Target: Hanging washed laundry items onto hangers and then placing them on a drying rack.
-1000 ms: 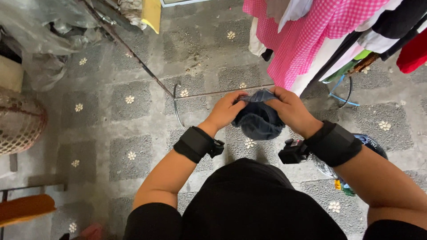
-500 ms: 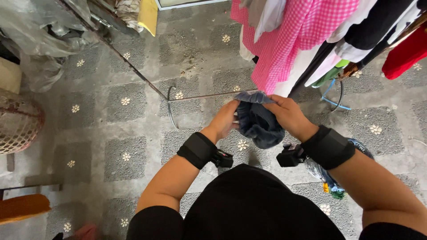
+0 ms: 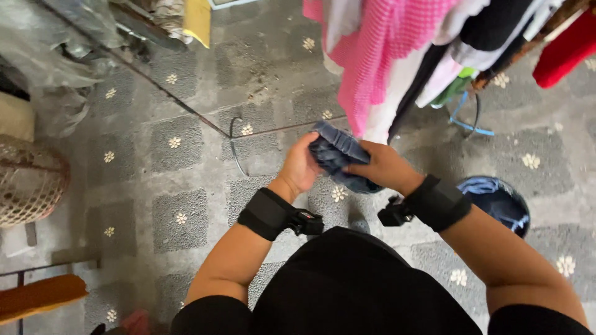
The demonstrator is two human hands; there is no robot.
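A bunched dark blue cloth [image 3: 340, 156] is gripped between both hands in front of my chest. My left hand [image 3: 300, 169] holds its left side, fingers curled round it. My right hand [image 3: 383, 167] clamps its right side from above. Both wrists wear black straps. Below the right forearm a dark round basin [image 3: 500, 200] stands on the floor with blue cloth in it.
Hanging clothes, among them a pink checked garment [image 3: 390, 56], fill the upper right. A woven basket [image 3: 28, 186] sits at the left edge. A thin metal wire loop [image 3: 234, 146] lies on the patterned grey tile floor. An orange bar [image 3: 37, 296] is at the lower left.
The view has shifted, and the hands with the cloth now sit closer to the hanging clothes. The cloth looks more tightly squeezed between the hands.
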